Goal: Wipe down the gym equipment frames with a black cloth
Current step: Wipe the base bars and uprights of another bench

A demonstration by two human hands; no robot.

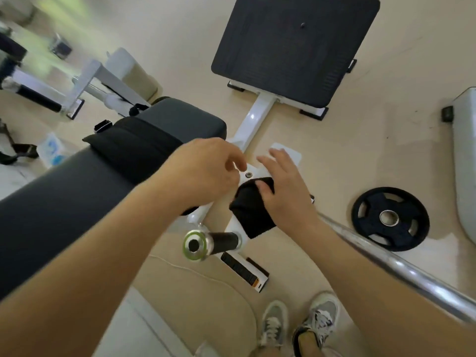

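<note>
A black cloth (pixel 253 210) lies bunched on the white frame (pixel 253 122) of a gym machine at the centre of the view. My right hand (pixel 284 191) presses down on the cloth, fingers spread and mostly straight, thumb on the fabric. My left hand (pixel 206 171) hovers just left of it above the frame, fingers loosely curled near a bolt (pixel 248 175); it holds nothing that I can see. The white beam runs away from me to a black footplate (pixel 296 47).
A grey padded bench (pixel 85 184) with a black pad fills the left. A chrome-capped handle with black grip (pixel 211 244) sticks out below the cloth. A chrome bar (pixel 401 266) runs along the right, beside a black weight plate (pixel 390 219). My shoes (pixel 298 323) stand below.
</note>
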